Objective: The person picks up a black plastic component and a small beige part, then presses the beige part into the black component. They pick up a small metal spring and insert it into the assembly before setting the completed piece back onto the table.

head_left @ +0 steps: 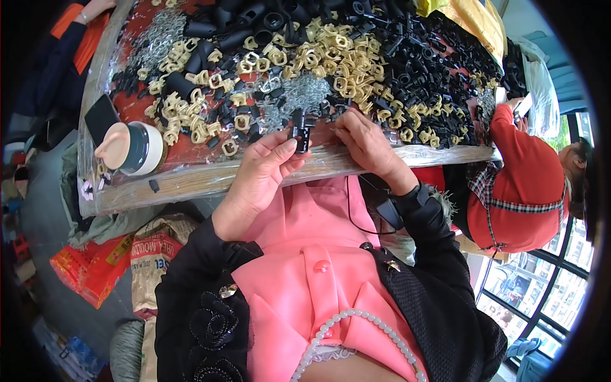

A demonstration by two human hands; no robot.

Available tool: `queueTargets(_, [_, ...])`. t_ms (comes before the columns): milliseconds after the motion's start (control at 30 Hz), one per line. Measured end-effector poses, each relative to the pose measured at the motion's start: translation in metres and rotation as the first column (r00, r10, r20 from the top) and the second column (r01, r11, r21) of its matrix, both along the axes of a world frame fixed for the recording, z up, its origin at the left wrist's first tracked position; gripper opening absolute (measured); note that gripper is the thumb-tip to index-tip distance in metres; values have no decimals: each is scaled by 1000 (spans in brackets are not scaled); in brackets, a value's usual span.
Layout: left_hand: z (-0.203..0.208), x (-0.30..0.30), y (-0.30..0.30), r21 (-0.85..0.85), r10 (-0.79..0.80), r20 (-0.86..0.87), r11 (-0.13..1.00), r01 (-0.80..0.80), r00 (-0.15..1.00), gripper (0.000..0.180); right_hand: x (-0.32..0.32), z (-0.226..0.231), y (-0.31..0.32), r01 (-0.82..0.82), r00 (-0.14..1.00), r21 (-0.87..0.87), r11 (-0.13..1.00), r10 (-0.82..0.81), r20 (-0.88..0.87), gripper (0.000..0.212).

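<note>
Over the pale wooden table edge [191,183], my left hand [262,167] pinches a black, slotted plastic part [302,135] upright between thumb and fingers, seemingly to steady it. Beside it, my right hand [368,145] has its fingers curled nearly closed; I cannot tell whether they grip anything. Beyond, small silver metal pieces [305,93] lie heaped, probably for easy reach, with cream ring-shaped plastic pieces [363,69] farther off.

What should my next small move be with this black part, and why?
Probably bring your right grip over to the black part. Your left grip already holds that part by the wooden table edge, while the right one sits apart from it, close by. What the right one pinches, if anything, is too small to tell.
</note>
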State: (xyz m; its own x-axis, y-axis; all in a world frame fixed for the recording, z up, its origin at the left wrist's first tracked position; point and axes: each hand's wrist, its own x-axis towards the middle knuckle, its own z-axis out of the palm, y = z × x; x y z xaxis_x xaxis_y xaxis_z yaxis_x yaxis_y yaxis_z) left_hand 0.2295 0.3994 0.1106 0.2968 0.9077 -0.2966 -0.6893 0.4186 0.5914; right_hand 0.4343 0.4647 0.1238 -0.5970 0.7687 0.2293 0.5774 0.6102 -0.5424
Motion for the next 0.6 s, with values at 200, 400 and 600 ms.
queueTargets(200, [-2,3,0,65,70,-83,996,-65,994,23,-11,12,-3,-247,936,-609,754,24,-351,7])
queueTargets(400, [5,10,0,137,11,-23,991,-8,1000,24,-10,11,-3,-341,896,-724,599,-27,-444,7])
queueTargets(600, [6,9,0,126,-36,-1,991,35,999,24,-20,14,-8,-249,899,-561,789,-27,-437,8])
